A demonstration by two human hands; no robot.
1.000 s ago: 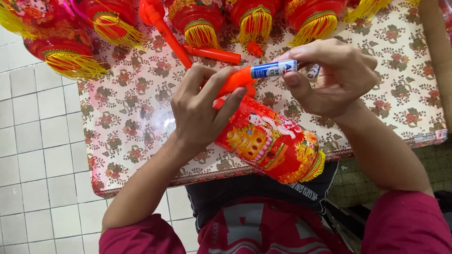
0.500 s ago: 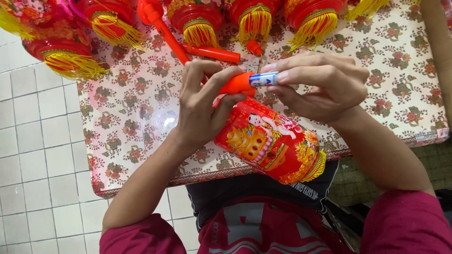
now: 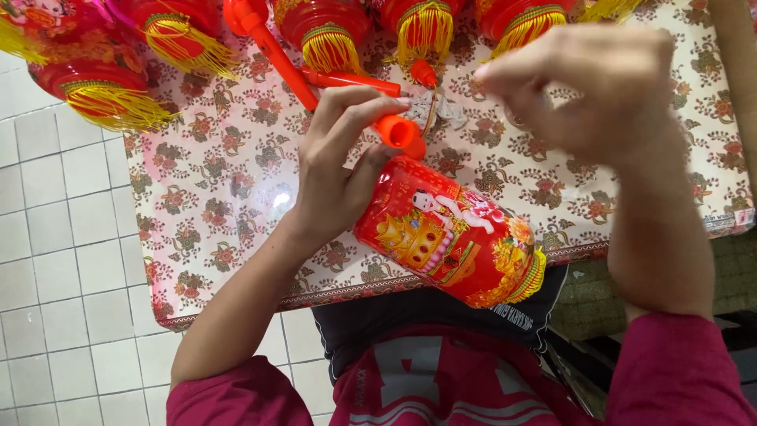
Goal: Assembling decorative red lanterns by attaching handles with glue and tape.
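Note:
My left hand (image 3: 335,170) grips the open end of an orange plastic tube (image 3: 394,130) that sits at the top of a red and gold paper lantern (image 3: 449,237). The lantern lies tilted over the near edge of the table, against my lap. My right hand (image 3: 591,87) hovers above and to the right of the tube, apart from it. It is blurred and its fingers are bunched together. I see nothing in them, but the blur hides the fingertips.
A floral cloth covers the table (image 3: 221,181). Several more red lanterns with yellow tassels (image 3: 323,31) line its far edge, and another (image 3: 102,95) lies at the far left. Loose orange sticks (image 3: 272,51) lie among them. White floor tiles (image 3: 55,237) are on the left.
My right hand held a small blue and white cylinder at the tube's mouth; now the cylinder is out of sight and the hand has pulled away up and right.

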